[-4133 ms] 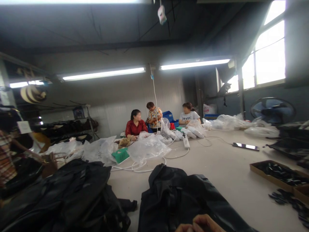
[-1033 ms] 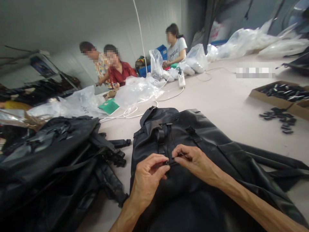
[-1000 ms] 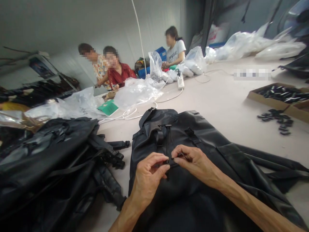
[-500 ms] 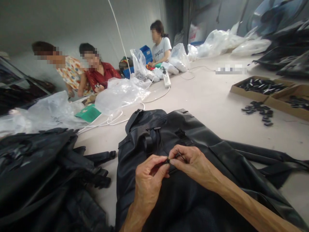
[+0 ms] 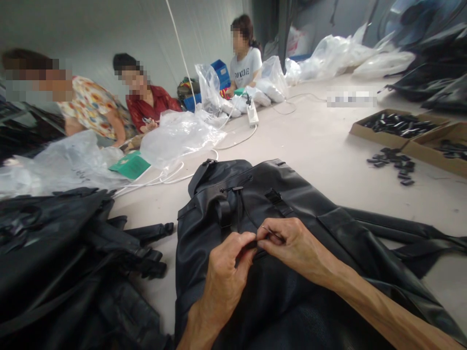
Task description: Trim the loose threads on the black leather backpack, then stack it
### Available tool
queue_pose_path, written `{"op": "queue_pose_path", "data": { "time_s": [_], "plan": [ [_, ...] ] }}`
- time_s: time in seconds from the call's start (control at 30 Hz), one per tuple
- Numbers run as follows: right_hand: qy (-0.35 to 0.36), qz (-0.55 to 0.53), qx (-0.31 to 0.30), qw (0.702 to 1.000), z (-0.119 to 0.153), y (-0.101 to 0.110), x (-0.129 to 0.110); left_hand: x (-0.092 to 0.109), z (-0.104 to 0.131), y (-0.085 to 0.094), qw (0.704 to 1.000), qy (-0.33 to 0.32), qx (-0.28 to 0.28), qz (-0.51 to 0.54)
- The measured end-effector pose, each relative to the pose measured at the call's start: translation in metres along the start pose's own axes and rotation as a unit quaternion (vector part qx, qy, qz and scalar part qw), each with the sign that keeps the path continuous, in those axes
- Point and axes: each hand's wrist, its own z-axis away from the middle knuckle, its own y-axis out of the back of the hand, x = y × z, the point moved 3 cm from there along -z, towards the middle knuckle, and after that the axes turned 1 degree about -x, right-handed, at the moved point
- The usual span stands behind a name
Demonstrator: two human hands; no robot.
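A black backpack (image 5: 219,272) lies on the table in front of me, its drawstring top pointing away. Over its front, my left hand (image 5: 233,265) pinches a small dark piece between thumb and forefinger; the fingers mostly cover it, so its kind is unclear. Right against it, my right hand (image 5: 284,240) is closed on a thin black cord (image 5: 247,209) that runs down from the bag's top. A short end of the cord sticks out above the right fingers. The fingertips of both hands meet. Near the opening sits a black buckle strap (image 5: 279,201).
More black bags (image 5: 54,253) are heaped at left. On the right, a cardboard box (image 5: 379,133) holds small black parts, with loose black parts (image 5: 394,163) beside it. Plastic bags (image 5: 182,138), a power strip (image 5: 251,114) and white cables lie further back. Three people (image 5: 146,104) sit or stand across the table.
My hands stay together over the bag; the dark piece between them is now more covered by my fingers. The person at far left has leaned further left. The view has shifted slightly.
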Motion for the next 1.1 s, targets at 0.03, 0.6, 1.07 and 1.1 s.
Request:
{"op": "queue_pose_path", "data": {
  "time_s": [0.03, 0.6, 1.07, 1.1],
  "plan": [
    [-0.007, -0.005, -0.006, 1.000, 0.000, 0.000, 0.000, 0.000, 0.000, 0.000, 1.000, 0.002, -0.006, 0.003],
    [0.080, 0.121, 0.041, 0.989, 0.006, 0.018, -0.003, -0.002, 0.000, -0.001, 0.982, 0.152, -0.055, 0.098],
    [-0.007, 0.067, -0.143, 0.987, 0.013, 0.004, 0.001, -0.007, 0.000, -0.002, 0.994, 0.088, -0.065, 0.019],
    [-0.013, 0.052, -0.147, 0.988, 0.013, 0.004, 0.000, -0.006, 0.000, -0.002, 0.994, 0.082, -0.066, 0.018]
  ]
}}
